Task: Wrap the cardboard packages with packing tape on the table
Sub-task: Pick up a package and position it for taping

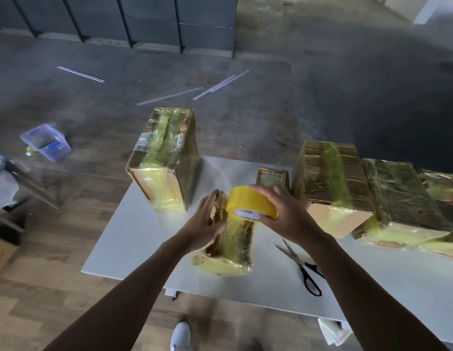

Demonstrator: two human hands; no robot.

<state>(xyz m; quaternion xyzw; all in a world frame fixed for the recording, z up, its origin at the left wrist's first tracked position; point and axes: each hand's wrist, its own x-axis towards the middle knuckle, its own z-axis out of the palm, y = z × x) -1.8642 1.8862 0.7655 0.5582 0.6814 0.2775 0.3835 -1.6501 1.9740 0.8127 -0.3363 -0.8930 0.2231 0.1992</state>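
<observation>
Where the narrow package (230, 249) lay lengthwise near the front of the white desk (134, 236), a yellow film band already ran along its top and over its near end. The left hand (207, 219) clasped its left flank, thumb toward the band, apparently to keep it from sliding under the pull. The right hand (283, 211) gripped the yellow tape roll (250, 202) on edge over the far end, seemingly so that the strip would feed straight along the band. Scissors (302, 264) lay shut just right of the package, probably kept within reach for cutting. A small box (272, 177) stood behind the roll. A tall package (164, 158) stood upright at the far left, and two wrapped packages (331, 178) sat to the right, touching one another. On the floor to the left, a clear plastic tub (47, 141) held a dark item too blurred to identify.
</observation>
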